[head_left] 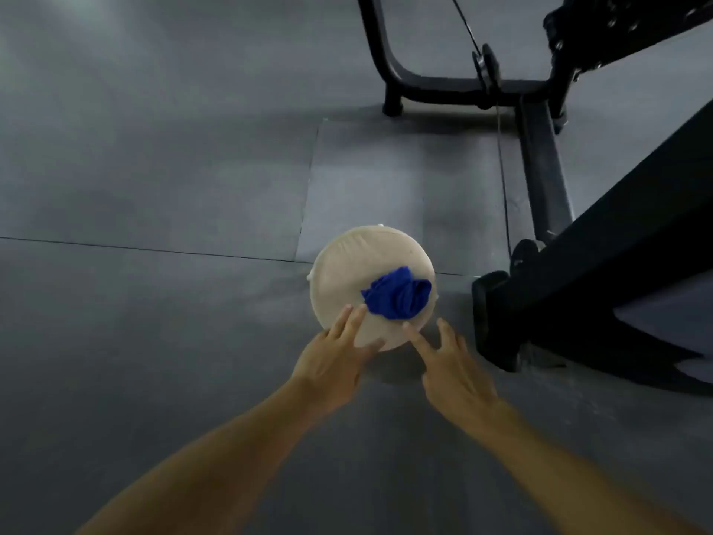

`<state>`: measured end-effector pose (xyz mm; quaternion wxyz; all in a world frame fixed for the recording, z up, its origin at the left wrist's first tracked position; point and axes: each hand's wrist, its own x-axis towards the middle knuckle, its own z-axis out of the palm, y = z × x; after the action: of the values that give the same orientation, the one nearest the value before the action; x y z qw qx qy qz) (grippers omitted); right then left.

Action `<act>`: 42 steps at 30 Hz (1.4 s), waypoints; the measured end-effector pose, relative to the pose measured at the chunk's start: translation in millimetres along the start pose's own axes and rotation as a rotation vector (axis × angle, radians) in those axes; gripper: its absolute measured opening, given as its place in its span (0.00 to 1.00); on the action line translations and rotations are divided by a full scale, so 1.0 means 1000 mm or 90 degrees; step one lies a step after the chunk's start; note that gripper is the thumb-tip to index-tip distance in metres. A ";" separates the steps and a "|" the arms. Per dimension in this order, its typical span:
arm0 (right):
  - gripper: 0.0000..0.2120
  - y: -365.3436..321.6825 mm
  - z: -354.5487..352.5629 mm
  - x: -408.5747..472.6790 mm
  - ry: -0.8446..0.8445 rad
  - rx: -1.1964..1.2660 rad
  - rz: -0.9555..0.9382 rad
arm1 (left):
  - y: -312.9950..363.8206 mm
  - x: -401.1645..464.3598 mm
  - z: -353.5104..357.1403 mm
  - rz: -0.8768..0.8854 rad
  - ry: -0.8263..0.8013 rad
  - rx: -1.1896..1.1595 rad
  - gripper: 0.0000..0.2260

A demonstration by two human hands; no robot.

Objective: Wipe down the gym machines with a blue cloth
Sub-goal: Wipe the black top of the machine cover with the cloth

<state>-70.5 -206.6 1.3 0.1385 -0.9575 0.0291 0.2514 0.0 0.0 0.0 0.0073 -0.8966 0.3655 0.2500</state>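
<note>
On the grey rubber floor [154,156], just left of a black gym machine [602,287], stands a round cream-white bucket [347,264] seen from above. Crumpled inside it, toward the near right part of its rim, lies the blue cloth [397,293]. Both bare forearms reach forward from the bottom of the view. The left hand [339,357] has its fingers stretched out nearly straight, the tips lying over the near rim of the bucket and coming right up beside the left edge of the cloth; whether they touch the cloth cannot be told. The right hand [451,368] is spread with fingers apart and straight, its index fingertip at the bucket's near edge just under the cloth, holding nothing. Neither hand grips the cloth. The machine's black frame runs up the right side, with a flat foot [492,322] resting on the floor next to the bucket, a curved tube base [416,86] farther away, and a thin cable passing over a small pulley [484,65]. No brand, label or readable writing shows on the bucket, cloth or machine
</note>
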 end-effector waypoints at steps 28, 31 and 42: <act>0.42 -0.092 -0.189 -0.147 0.246 0.088 -0.111 | 0.050 -0.150 -0.220 0.027 0.107 0.120 0.39; 0.39 -0.113 -0.267 -0.210 0.283 0.056 -0.130 | 0.071 -0.206 -0.304 0.053 0.153 0.141 0.40; 0.38 -0.174 -0.532 -0.419 0.524 0.062 -0.158 | 0.147 -0.337 -0.581 0.216 0.489 0.239 0.38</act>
<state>-162.3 -194.4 694.8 0.1899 -0.9664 -0.0216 -0.1718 -44.3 -1.9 686.0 -0.0073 -0.8349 0.5223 -0.1733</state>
